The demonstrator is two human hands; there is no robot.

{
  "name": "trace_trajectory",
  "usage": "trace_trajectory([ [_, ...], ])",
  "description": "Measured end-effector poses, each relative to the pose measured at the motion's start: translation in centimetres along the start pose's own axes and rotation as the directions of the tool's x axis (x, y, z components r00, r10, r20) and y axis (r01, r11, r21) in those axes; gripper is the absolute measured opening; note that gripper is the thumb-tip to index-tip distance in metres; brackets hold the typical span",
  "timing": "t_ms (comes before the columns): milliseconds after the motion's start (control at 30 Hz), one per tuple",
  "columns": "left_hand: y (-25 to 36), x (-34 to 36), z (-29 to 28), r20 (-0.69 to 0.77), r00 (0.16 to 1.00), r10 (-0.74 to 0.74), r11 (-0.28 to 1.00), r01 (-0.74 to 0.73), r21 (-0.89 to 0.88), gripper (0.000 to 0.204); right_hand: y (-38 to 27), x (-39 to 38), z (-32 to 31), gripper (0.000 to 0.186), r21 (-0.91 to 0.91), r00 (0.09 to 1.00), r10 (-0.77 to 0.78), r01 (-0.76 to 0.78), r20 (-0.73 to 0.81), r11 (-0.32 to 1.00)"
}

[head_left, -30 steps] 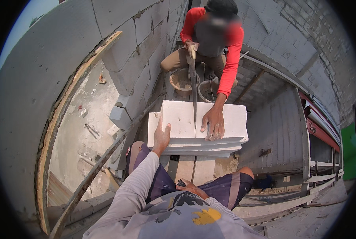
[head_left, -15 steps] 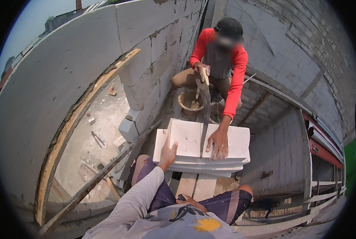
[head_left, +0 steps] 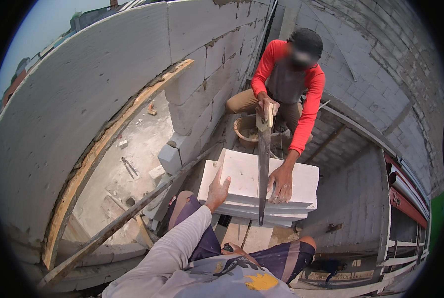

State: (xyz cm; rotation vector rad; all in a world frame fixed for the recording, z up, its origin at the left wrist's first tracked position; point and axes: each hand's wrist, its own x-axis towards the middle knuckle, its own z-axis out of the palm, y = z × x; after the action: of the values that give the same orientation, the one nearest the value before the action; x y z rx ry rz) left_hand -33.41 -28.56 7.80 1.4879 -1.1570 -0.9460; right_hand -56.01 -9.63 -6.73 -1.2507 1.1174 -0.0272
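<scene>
My left hand (head_left: 218, 189) grips the near left end of the top white concrete block (head_left: 242, 171), thumb on its upper face, some fingers hidden. That block lies on other white blocks (head_left: 286, 217). My right hand (head_left: 236, 249) is low at my lap, partly covered by my shirt; its fingers look curled around a small dark thing that I cannot make out. Across from me, a co-worker in red sleeves holds a handsaw (head_left: 263, 169) upright across the block, its tip past the near edge. The co-worker's other hand (head_left: 280, 185) presses on the block, right of the blade.
Planks (head_left: 244, 234) lie under the blocks. A mortar bucket (head_left: 246, 130) stands by the co-worker's knees. On the left are a block wall (head_left: 117, 69), an opening edged with a wooden board (head_left: 108, 141), and a slanted pole (head_left: 132, 211). A deep drop lies at right.
The co-worker's saw has pushed down toward me, its tip now beyond the block's near edge. My view has shifted slightly; my left hand stays on the block.
</scene>
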Motion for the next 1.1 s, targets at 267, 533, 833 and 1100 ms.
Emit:
trace_trajectory([
  [267,0.0,0.3,-0.3,0.004,1.000,0.015,1.000,-0.015,-0.014,0.070,-0.7,0.2,-0.5,0.053,-0.007,1.000,0.004,-0.004,0.005,1.000],
  [533,0.6,0.3,0.2,0.007,0.999,0.031,0.999,-0.031,-0.021,0.068,0.1,-0.9,0.2,0.053,-0.009,1.000,-0.015,0.014,-0.016,1.000],
  [833,0.2,0.3,0.1,0.002,0.999,0.050,0.998,-0.050,0.028,0.067,-6.0,-5.0,-0.2,0.052,-0.036,0.999,0.027,-0.028,-0.038,0.999],
  [1100,0.7,0.2,0.1,-0.003,0.995,0.098,0.995,-0.098,0.022,0.065,-4.8,-4.5,0.0,0.044,-0.013,0.999,-0.016,0.016,-0.043,1.000],
])
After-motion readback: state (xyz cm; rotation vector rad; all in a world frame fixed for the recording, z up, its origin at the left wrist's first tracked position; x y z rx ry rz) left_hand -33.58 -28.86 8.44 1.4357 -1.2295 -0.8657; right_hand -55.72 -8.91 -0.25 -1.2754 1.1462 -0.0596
